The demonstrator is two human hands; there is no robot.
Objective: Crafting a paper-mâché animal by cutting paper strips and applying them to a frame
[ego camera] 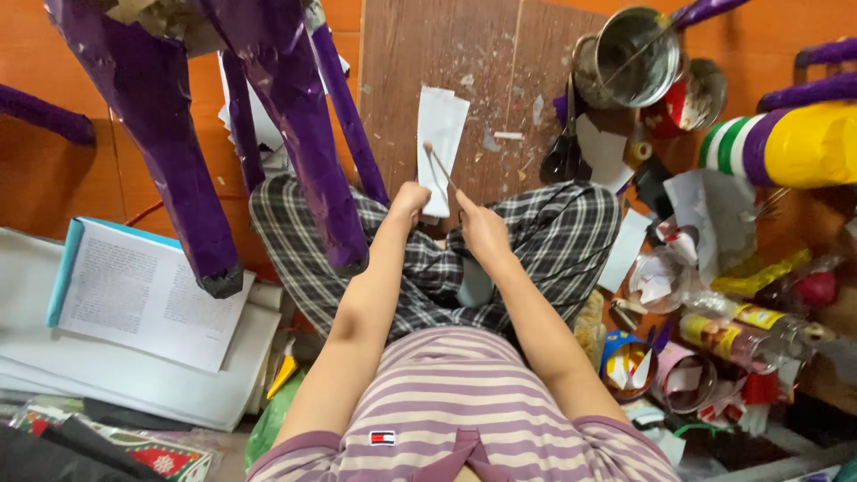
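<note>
Lying flat, white paper strip (441, 147), brush (440, 165) across it

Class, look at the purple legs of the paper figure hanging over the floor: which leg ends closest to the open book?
The thick purple leg furthest left; its dark tip hangs just beside the open book, while the other legs end over the checked trousers.
</note>
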